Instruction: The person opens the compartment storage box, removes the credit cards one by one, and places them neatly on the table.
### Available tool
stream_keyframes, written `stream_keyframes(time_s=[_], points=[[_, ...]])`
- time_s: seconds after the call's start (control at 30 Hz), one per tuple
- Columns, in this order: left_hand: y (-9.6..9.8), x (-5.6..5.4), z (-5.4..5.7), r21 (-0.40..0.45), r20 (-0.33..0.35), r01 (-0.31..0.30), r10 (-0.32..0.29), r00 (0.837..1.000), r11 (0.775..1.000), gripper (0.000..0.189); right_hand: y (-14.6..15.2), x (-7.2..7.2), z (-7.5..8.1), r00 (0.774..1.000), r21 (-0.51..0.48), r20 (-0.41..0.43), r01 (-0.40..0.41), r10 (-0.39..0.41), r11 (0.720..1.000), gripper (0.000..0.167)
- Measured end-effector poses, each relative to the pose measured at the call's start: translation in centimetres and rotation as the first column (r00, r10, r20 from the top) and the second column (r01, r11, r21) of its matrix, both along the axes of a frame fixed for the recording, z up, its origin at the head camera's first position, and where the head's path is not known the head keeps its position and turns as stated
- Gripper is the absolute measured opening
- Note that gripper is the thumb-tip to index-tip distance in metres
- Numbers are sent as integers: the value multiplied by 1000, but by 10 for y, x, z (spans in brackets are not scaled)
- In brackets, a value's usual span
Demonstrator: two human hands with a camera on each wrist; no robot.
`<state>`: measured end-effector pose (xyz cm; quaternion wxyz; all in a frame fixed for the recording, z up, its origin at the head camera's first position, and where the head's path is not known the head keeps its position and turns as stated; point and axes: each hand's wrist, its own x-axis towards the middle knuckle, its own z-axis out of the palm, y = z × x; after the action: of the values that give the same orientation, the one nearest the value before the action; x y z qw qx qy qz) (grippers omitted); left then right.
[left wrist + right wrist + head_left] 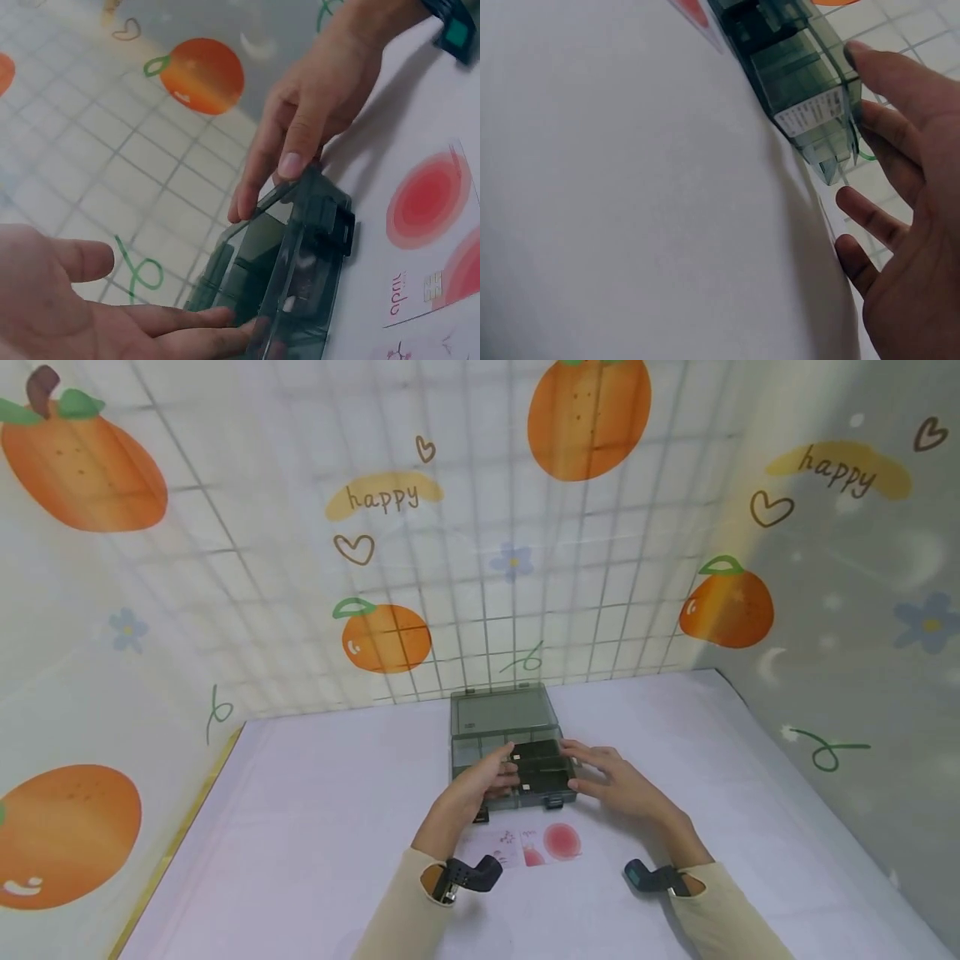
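A dark translucent plastic box (467, 750) with dividers lies on the table, its lid (504, 710) folded back behind it. Two flat black pieces (546, 782) with small white marks sit in its right half. My left hand (474, 783) is over the left part of the box. Its fingers (187, 321) reach straight over the compartments, thumb spread apart from them. At the right end, my right hand (618, 783) touches the box rim with thumb and forefinger. The other fingers (874, 217) of that hand are loosely spread beside the end wall, which bears a white printed label (810, 112).
In front of the box lie a card with a red circle (551, 845) and a paler printed card (491, 847). The latches (553, 802) stick out from the box's front edge. A printed curtain over a wire grid (517, 610) stands behind the white table (337, 843).
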<state>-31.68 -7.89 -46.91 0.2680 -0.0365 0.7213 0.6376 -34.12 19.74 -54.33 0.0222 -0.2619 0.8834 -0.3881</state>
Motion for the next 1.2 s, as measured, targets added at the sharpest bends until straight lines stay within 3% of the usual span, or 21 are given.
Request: stream_keyframes(time_s=[0.1, 0.23, 0.37, 0.47, 0.63, 0.77, 1.0, 1.2], points=[[-2, 1, 0, -14, -31, -18, 18, 999, 1000, 67, 0, -1, -1, 1000, -5, 12, -2, 2, 1000, 64], [4, 3, -4, -58, -145, -72, 63, 987, 996, 53, 2, -2, -3, 1000, -12, 16, -2, 2, 1000, 64], [19, 1, -13, -181, -301, -163, 103, 948, 970, 31, 4, -3, -1, 1000, -23, 16, -12, 12, 1000, 64], [27, -1, -21, -258, -391, -209, 96, 915, 943, 17, 4, -1, 0, 1000, -24, 10, -19, 20, 1000, 65], [32, -3, -26, -319, -445, -242, 81, 892, 916, 14, 1, 3, 2, 1000, -26, 23, -15, 16, 1000, 65], [31, -4, -26, -327, -431, -257, 99, 897, 909, 14, -1, 2, 2, 999, -15, 41, -1, 2, 1000, 66], [18, 0, -21, -226, -330, -286, 203, 922, 931, 18, 0, 0, 0, 999, -13, 46, -7, 8, 1000, 65], [0, 8, -13, -174, -336, -272, 203, 920, 946, 22, 1, 1, -1, 999, -44, 53, -8, 10, 999, 65]])
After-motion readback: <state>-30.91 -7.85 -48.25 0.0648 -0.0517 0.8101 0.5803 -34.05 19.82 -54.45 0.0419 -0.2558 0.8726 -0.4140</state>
